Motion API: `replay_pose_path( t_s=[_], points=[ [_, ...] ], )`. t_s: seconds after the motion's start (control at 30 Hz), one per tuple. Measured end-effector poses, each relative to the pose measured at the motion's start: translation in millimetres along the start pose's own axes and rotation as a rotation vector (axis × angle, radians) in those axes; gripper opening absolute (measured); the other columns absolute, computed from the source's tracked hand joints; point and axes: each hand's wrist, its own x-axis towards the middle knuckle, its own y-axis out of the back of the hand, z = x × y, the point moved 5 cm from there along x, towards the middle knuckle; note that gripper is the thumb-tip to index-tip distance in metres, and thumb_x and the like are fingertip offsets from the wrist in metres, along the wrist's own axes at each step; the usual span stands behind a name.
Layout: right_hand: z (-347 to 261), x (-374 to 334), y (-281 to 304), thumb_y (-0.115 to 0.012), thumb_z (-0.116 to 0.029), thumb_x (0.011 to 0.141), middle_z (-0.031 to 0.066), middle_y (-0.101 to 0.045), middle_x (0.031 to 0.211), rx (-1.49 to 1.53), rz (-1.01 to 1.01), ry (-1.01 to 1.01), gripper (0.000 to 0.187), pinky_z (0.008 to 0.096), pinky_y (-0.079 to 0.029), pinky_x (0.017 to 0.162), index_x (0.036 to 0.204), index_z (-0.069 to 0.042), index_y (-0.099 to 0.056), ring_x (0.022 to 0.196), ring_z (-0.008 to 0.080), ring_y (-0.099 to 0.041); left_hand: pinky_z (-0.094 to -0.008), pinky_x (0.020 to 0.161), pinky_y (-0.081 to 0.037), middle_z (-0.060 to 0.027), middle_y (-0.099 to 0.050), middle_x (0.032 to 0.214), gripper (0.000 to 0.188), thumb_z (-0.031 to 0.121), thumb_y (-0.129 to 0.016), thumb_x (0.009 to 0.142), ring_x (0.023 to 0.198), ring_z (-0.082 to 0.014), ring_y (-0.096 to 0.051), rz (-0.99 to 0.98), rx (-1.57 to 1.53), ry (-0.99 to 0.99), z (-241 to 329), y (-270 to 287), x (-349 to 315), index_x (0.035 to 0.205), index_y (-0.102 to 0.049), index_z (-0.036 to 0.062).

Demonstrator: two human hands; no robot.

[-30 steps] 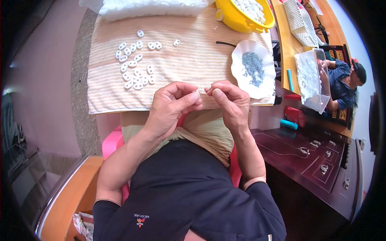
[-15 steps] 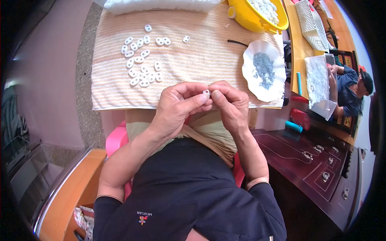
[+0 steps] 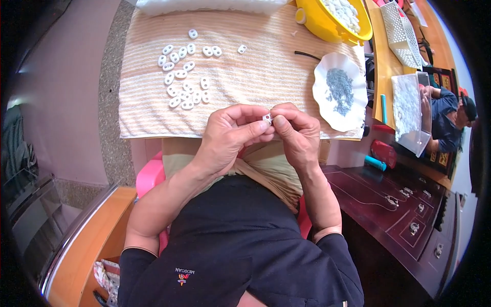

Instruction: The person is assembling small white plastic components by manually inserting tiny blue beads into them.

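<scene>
Between my hands is a small white plastic piece with a hole [image 3: 266, 117], just past the cloth's near edge. My left hand [image 3: 225, 130] pinches it between thumb and fingers. Against its right side, the thumb and forefinger of my right hand [image 3: 296, 132] are pressed together; whatever they grip is hidden. Several white two-holed oval pieces [image 3: 187, 104] lie scattered on the left of the striped cloth [image 3: 255, 77]. One smaller white piece [image 3: 242, 49] lies apart from them. To the right, a white wavy-rimmed dish [image 3: 327, 118] holds a heap of small dark grey bits [image 3: 339, 91].
A yellow basin [image 3: 327, 28] of white pieces stands at the far right, near a short black rod [image 3: 307, 54]. A white bag [image 3: 212, 6] lies along the far edge. Beyond, a person [image 3: 450, 117] sits by a clear bin [image 3: 406, 110] of white pieces.
The view has shifted slightly, so the table things appear a little further right. Both hands keep their pinch on the small piece, which seems slightly turned.
</scene>
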Motion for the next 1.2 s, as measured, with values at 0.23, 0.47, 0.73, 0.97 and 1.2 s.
replay_pose_path(
  t_s=[0.23,0.47,0.73,0.97,1.2],
  points=[
    [4.4,0.4,4.7,-0.067,-0.003,0.086,0.0101,-0.066,0.094,-0.054,0.01,0.004,0.011,0.0255,-0.048,0.079,0.095,0.003,-0.068,0.085,0.0136,-0.061,-0.0275,0.078,-0.057,-0.0111,-0.067,0.095,0.02,0.002,-0.064,0.088,0.082,-0.015,-0.067,0.005,0.007,0.0,-0.4,0.5,0.2,0.106,-0.06,-0.0039],
    [4.6,0.8,4.9,-0.067,-0.004,0.086,0.0084,-0.066,0.092,-0.014,0.006,0.0,0.01,0.0238,-0.049,0.076,0.093,0.003,-0.068,0.084,0.0123,-0.061,-0.0301,0.08,-0.058,-0.0107,-0.067,0.096,0.021,0.002,-0.063,0.088,0.084,-0.017,-0.067,-0.001,0.033,0.002,-1.6,3.0,0.7,0.109,-0.06,-0.0004],
    [1.4,1.4,3.5,-0.063,-0.004,0.089,0.0092,-0.066,0.094,-0.118,-0.034,0.024,0.012,0.0231,-0.049,0.076,0.097,0.004,-0.068,0.085,0.012,-0.061,-0.0299,0.079,-0.058,-0.0107,-0.067,0.095,0.02,0.002,-0.063,0.087,0.084,-0.0166,-0.067,0.012,0.028,-0.006,-1.2,3.5,0.8,0.107,-0.061,-0.0005],
    [2.1,1.6,3.5,-0.063,-0.004,0.09,0.0088,-0.066,0.094,-0.088,-0.024,0.003,0.012,0.0229,-0.049,0.076,0.097,0.004,-0.067,0.086,0.0116,-0.061,-0.0304,0.08,-0.057,-0.011,-0.067,0.095,0.02,0.001,-0.064,0.087,0.084,-0.0167,-0.067,0.009,0.02,-0.008,-1.4,3.4,1.8,0.107,-0.061,-0.0012],
    [1.9,0.5,0.3,-0.061,-0.007,0.091,0.0055,-0.066,0.093,-0.115,-0.029,-0.022,0.011,0.0223,-0.049,0.075,0.096,0.003,-0.065,0.083,0.0092,-0.06,-0.0307,0.079,-0.058,-0.0112,-0.067,0.094,0.02,0.001,-0.063,0.087,0.083,-0.0168,-0.067,0.029,0.023,-0.014,-2.0,5.0,0.9,0.107,-0.061,-0.0014]
  ],
)
